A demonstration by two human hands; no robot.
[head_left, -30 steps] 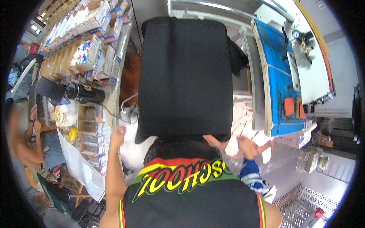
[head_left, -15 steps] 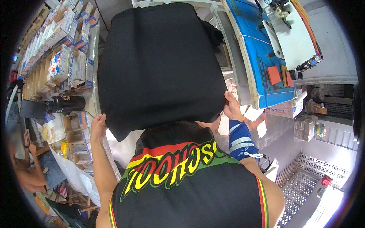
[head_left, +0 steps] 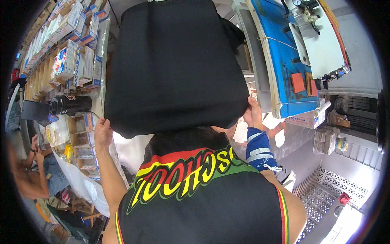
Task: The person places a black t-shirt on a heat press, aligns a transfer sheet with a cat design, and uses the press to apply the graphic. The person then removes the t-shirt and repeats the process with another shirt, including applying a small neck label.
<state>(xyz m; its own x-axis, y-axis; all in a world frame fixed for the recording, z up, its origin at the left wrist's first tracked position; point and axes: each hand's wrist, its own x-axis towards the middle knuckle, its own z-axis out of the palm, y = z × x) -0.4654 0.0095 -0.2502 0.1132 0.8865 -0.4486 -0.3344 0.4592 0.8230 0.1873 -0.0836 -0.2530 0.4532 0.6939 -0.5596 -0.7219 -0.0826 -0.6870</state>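
A black garment (head_left: 176,69), seemingly a T-shirt with a sleeve-like fold at its far right, lies spread nearly flat in front of me. What is under it is hidden. My left hand (head_left: 103,132) pinches the near left corner of its hem between thumb and fingers. At the near right corner, my right hand (head_left: 252,113) grips the hem the same way. A blue band with pale stripes (head_left: 259,149) wraps my right wrist and forearm. The hem between my hands hangs in a shallow curve close to my chest.
Left of the garment stands a rack of small cardboard boxes (head_left: 81,65), with a black cylinder (head_left: 71,104) beside it. A blue-topped table (head_left: 280,61) with an orange block (head_left: 297,83) is on the right. At far left another person's hands (head_left: 36,148) are held together.
The garment's near left corner, which drooped before, now sits higher and the hem runs more evenly. Both hands keep their hold. The other person's arms have shifted slightly.
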